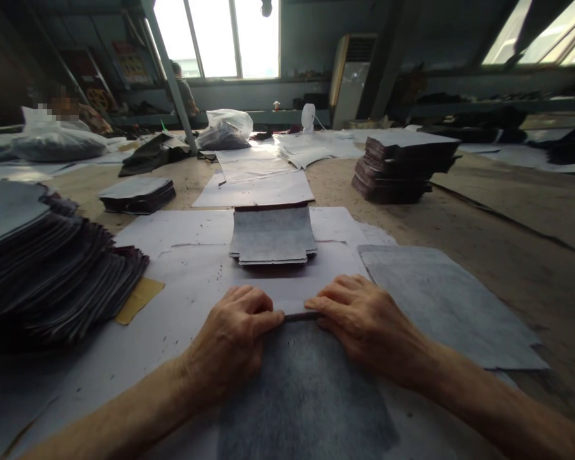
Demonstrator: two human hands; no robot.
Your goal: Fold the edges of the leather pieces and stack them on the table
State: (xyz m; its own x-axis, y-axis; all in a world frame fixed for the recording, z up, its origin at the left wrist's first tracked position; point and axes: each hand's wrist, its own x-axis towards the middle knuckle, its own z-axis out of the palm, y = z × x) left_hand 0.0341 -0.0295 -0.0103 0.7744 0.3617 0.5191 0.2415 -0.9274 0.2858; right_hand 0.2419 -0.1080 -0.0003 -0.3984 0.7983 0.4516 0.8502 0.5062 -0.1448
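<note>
A grey fabric-like sheet [311, 390] lies in front of me, with a narrow dark strip folded along its far edge. My left hand [239, 326] is closed on the left part of that edge, thumb pointing inward. On the right part of the same edge, my right hand [354, 313] presses with bent fingers. Between the two hands a short length of the fold shows. Just beyond them sits a small stack of grey pieces [272, 235] with a dark folded far edge. A flat grey sheet [441, 300] lies to the right of my right hand.
At left rises a tall pile of dark-edged sheets [52, 275], with a yellow piece [140, 299] beside it. Farther off stand a low stack [137, 193] and a higher stack [397, 169]. White paper [182, 275] covers the table. Plastic bags [225, 128] and two people are in the background.
</note>
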